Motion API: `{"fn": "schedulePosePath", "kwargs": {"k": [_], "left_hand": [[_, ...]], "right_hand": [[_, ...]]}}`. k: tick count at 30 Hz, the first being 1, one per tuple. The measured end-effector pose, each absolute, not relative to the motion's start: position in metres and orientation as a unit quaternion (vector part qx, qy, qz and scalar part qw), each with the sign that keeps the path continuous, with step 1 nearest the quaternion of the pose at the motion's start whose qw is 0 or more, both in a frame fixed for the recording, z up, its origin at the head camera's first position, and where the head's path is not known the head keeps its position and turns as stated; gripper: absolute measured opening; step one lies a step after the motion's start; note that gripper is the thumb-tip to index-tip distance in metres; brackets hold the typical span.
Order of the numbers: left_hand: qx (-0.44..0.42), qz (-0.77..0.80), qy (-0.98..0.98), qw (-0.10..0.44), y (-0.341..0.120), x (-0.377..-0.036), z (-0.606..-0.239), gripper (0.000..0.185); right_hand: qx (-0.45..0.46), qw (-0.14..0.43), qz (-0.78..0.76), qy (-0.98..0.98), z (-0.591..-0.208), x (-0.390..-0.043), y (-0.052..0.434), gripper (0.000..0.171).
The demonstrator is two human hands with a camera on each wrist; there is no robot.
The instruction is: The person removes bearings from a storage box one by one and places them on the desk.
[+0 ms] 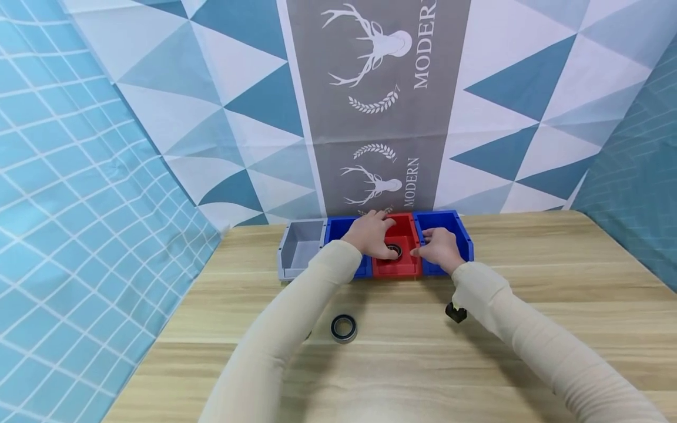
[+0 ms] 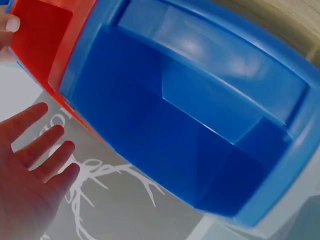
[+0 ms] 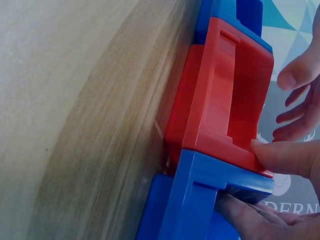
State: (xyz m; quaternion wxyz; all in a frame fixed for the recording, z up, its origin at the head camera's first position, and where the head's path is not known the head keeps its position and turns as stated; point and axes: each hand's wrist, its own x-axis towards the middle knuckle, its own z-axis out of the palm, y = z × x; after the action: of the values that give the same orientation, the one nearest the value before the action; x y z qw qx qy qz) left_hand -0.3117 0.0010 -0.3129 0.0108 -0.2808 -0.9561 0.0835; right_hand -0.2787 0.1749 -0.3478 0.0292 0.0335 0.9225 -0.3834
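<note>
Over the red bin, my left hand hovers with fingers spread and thumb apart, holding nothing. In the left wrist view those fingers stand beside the bins. A ball bearing lies in the red bin, partly covered by the left thumb in the head view. My right hand pinches the adjoining walls of the red bin and the right blue bin. Its thumb is on the red side, its fingers inside the blue bin. A second bearing lies flat on the wooden table.
Left of the red bin stand another blue bin and a grey bin, in one row against the patterned backdrop. A small black device sits below the right wrist. Blue cloth hangs at the left.
</note>
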Motion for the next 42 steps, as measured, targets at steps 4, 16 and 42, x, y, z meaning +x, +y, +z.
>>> {"fn": "schedulePosePath", "kwargs": {"k": [4, 16, 42], "left_hand": [[-0.285, 0.094, -0.954, 0.002, 0.007, -0.311, -0.316, 0.071], [-0.301, 0.101, -0.948, -0.026, 0.019, -0.323, -0.321, 0.071], [-0.287, 0.056, -0.954, -0.068, 0.035, -0.343, -0.338, 0.063]], "right_hand": [[0.04, 0.031, -0.388, 0.92, -0.348, -0.278, 0.174, 0.064], [0.038, 0.029, -0.398, 0.916, -0.348, -0.281, 0.175, 0.063], [0.05, 0.021, -0.41, 0.91, -0.351, -0.284, 0.177, 0.061]]}}
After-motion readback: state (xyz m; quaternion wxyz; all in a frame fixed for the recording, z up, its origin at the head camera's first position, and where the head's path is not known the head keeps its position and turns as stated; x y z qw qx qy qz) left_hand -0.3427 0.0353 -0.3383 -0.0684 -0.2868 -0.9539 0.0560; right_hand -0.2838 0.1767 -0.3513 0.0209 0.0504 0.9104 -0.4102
